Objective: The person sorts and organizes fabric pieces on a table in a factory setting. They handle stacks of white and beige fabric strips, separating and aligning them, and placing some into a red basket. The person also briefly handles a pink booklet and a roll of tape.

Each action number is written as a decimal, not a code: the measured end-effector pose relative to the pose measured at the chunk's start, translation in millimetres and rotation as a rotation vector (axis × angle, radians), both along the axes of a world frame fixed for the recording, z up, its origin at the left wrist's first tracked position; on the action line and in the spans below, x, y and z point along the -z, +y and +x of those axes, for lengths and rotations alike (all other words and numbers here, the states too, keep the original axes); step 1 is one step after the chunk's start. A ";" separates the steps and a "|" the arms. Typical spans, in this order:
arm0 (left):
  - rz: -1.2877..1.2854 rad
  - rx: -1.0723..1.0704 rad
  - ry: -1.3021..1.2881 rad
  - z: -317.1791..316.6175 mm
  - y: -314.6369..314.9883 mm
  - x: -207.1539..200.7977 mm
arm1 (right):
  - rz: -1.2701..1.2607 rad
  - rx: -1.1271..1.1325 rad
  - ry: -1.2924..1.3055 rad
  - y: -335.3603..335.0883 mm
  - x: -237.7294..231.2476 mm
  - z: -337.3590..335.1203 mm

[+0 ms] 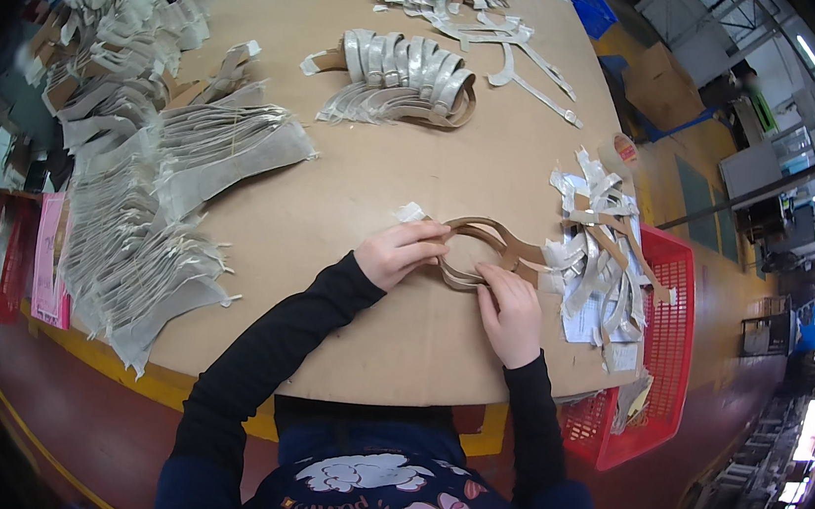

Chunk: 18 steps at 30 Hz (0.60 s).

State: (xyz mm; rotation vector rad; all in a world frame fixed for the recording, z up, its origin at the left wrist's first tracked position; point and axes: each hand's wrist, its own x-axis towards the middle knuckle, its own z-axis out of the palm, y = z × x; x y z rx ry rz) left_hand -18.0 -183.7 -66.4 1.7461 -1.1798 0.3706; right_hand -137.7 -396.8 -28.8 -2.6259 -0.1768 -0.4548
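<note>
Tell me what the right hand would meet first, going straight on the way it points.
The right hand would first meet the brown strap it already touches. Past that, the curled bundle looks roughly in line, though depth is unclear.

fisheye view from head, near table (356, 175), facing down

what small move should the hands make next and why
Probably ease the right hand slightly toward the left hand to even up the curled brown straps: both hands hold them at separate spots, and the bands show gaps between them rather than lying flush.
</note>
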 end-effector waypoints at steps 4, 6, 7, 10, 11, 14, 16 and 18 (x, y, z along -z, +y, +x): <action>0.005 -0.009 0.036 -1.2 -0.5 0.0 | -0.035 -0.016 -0.130 -0.7 -2.4 4.4; 0.009 -0.007 0.058 -2.2 0.3 -2.5 | -0.093 0.004 -0.242 0.4 -4.2 6.4; 0.066 -0.057 -0.004 -3.1 0.9 -4.5 | -0.136 -0.006 -0.255 1.7 -4.7 6.4; 0.199 -0.154 -0.122 -7.1 1.3 -12.6 | -0.207 -0.031 -0.230 6.5 -3.6 1.0; 0.216 -0.157 -0.126 -8.1 1.2 -15.6 | -0.197 -0.045 -0.185 8.4 -1.8 -1.2; 0.239 -0.176 -0.199 -6.7 7.0 -23.8 | -0.210 -0.043 -0.124 10.0 6.7 -6.3; 0.232 -0.251 -0.225 -0.8 19.5 -27.2 | -0.249 -0.011 -0.141 5.7 14.0 -2.4; 0.231 -0.361 -0.212 13.8 42.5 -28.9 | -0.284 0.063 -0.199 -1.6 20.0 7.8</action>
